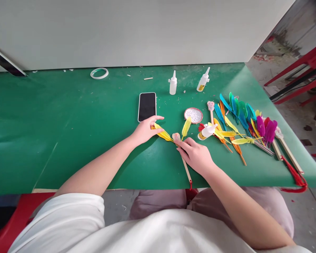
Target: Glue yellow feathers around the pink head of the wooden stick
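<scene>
My left hand [147, 130] pinches a yellow feather [163, 134] between thumb and fingers, with its index finger stretched out. The feather's quill end meets the pinkish head of a wooden stick [186, 169] that lies on the table with a small red tassel at its lower end. My right hand [196, 154] is closed on the stick just below that head, and its fingers partly hide it. A second yellow feather [186, 127] sticks up from beside the head, near my right fingertips; whether it is fixed there I cannot tell.
A phone [147, 107] lies beyond my left hand. Two glue bottles [173, 84] stand farther back; another bottle [206, 132] leans beside a round red-rimmed dish [193, 115]. Colourful feathers [243, 109] and tasselled sticks [289, 153] cover the right side. A tape roll [99, 73] lies at the back.
</scene>
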`<state>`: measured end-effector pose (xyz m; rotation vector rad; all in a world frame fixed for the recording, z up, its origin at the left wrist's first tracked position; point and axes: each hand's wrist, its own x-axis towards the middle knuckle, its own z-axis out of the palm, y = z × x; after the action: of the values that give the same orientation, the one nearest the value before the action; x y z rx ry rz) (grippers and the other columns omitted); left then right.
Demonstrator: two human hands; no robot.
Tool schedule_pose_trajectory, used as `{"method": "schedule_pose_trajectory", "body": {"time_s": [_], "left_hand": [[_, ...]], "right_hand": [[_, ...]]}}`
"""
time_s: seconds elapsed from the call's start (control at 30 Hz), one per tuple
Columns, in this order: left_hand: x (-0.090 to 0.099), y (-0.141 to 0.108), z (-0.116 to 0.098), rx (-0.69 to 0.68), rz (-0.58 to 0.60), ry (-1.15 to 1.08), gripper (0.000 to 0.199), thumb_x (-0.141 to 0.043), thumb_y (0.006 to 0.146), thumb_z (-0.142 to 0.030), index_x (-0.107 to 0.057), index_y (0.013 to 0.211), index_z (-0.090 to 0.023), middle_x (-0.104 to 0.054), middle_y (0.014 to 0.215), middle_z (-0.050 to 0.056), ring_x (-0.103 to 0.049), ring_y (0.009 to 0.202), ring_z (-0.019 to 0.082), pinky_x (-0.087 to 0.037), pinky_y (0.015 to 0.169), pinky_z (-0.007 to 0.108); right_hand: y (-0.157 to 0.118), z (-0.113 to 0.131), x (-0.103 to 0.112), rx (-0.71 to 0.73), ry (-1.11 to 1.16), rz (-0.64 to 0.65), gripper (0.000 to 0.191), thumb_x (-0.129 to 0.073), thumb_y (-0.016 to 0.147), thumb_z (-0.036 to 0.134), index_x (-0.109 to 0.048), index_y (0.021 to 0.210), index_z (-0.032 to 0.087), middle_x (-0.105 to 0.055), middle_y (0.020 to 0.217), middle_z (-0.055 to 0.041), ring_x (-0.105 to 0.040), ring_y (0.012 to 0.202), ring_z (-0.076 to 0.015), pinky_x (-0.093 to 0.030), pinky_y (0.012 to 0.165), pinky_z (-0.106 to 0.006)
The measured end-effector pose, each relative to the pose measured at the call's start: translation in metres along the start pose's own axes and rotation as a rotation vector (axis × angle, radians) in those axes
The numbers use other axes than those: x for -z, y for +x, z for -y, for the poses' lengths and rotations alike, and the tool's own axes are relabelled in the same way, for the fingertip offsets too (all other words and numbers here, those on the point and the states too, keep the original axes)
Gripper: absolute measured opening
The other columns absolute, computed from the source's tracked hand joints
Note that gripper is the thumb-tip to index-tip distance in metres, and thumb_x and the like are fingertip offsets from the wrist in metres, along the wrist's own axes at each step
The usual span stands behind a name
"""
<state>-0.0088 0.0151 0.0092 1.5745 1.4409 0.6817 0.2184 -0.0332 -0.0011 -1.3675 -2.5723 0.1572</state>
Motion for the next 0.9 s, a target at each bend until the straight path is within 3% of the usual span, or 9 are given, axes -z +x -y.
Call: {"method": "schedule_pose_trajectory", "body": {"time_s": [0.23,0.9], "left_hand": [[-0.0010,0.0004,0.0030,-0.003,-0.002,-0.002,0.049,-0.063,0.072,-0.033,-0.049,0.118,-0.024,-0.063,0.077,0.000,-0.060,0.070,0.015,-0.046,0.066,0.026],[-0.0010,0.0001,0.0030,-0.022,0.007,-0.008,0.049,-0.063,0.072,-0.032,-0.049,0.118,-0.024,-0.062,0.077,0.000,-0.059,0.071,0.015,-0.047,0.066,0.027]], "right_hand": [[-0.0011,-0.0017,0.0000,-0.041,0.094,-0.022,0.034,-0.038,0.088,0.038,-0.053,0.114,0.021,-0.059,0.080,-0.0007,-0.054,0.063,-0.0093,-0.031,0.050,-0.023],[-0.0015,-0.0018,-0.0021,-0.018,0.090,-0.049,0.029,-0.039,0.088,0.035,-0.061,0.105,0.026,-0.060,0.080,-0.0002,-0.054,0.062,-0.0076,-0.032,0.051,-0.020]]}}
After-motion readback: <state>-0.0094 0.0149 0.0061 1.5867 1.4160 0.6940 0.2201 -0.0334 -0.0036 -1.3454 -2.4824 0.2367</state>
